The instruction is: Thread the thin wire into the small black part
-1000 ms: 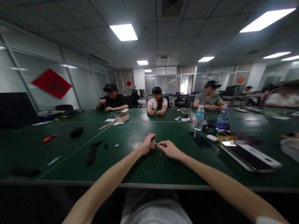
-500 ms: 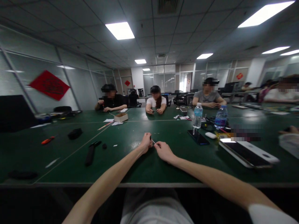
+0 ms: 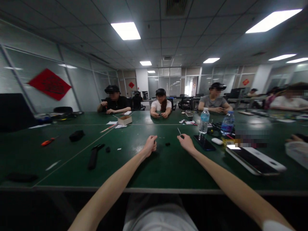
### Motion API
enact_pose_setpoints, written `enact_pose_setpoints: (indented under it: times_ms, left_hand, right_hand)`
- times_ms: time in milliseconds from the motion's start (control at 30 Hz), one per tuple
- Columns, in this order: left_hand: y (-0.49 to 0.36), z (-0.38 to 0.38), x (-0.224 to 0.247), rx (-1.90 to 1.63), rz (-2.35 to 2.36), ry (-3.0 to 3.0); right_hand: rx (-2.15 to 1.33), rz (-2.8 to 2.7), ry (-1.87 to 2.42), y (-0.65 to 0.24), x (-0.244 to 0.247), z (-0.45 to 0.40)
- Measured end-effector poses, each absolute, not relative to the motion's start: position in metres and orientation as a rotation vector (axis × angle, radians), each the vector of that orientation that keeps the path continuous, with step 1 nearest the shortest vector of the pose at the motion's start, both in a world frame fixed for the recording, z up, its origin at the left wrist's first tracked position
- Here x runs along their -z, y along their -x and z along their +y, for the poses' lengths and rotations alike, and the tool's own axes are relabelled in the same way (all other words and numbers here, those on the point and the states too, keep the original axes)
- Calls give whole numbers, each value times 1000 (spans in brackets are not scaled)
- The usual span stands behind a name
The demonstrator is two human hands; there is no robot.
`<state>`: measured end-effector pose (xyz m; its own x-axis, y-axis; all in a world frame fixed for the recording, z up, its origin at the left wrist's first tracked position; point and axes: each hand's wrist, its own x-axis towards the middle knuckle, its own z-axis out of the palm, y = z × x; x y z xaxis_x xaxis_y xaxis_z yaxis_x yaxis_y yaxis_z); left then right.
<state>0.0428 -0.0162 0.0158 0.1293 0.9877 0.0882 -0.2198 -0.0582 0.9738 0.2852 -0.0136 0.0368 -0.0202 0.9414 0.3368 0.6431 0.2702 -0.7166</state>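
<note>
Right hand (image 3: 185, 142) holds a thin metal pin (image 3: 179, 131) in a narrow pinch above the green table (image 3: 168, 173); left hand (image 3: 150, 145) is curled shut, any contents hidden. One small black piece (image 3: 166, 144) lies between them. Beyond stand two plastic water bottles (image 3: 204, 121) (image 3: 227, 123) and one cardboard box (image 3: 124, 120), its contents unseen, before three seated people (image 3: 161, 104).
</note>
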Motion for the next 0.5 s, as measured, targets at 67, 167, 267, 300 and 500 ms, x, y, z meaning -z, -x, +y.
enact_pose_setpoints:
  times_ms: [67,167,267,300,500]
  left_hand:
    - [-42,-17,-17,-1238,927,-1197]
    - [-44,-18,-17,-1207,953,-1233]
    - [-46,-18,-15,-1185,985,-1271]
    - [-47,-17,-15,-1167,1000,-1281]
    - [-47,-20,-20,-1119,1014,-1318]
  right_hand:
    - [-372,-1806,1516,-279,-34,-10]
    - [-201,-1999,1506,-261,-31,-9]
    - [-36,-2216,1387,-244,-29,-10]
    - [9,-2292,1325,-240,-28,-10]
    - [31,-2383,1275,-240,-23,-10]
